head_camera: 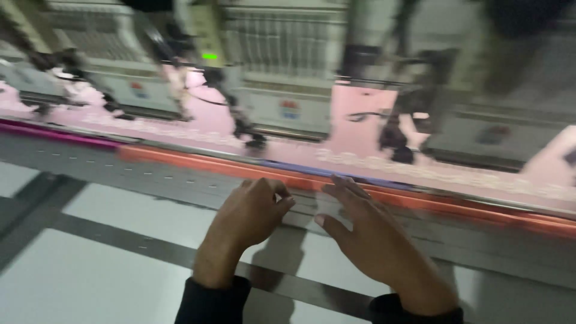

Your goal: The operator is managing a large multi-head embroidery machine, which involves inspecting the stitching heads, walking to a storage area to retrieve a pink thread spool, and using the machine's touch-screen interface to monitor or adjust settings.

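Observation:
My left hand (247, 217) is curled into a loose fist, its fingertips resting on the grey metal frame rail (180, 177) of a large embroidery machine. Beside it, my right hand (367, 237) lies flat with fingers spread, its tips reaching the orange clamp strip (198, 162) that edges the frame. Neither hand holds anything. Pink fabric (360, 129) with pale embroidered rows is stretched behind the strip. Both wrists wear dark sleeves. The picture is motion-blurred.
A row of embroidery heads (282, 66) with black needle assemblies hangs over the fabric at the back; a green light (209, 56) glows on one. A magenta strip (54, 133) continues the frame's edge at left. White table panels (84, 282) with grey bars lie under my arms.

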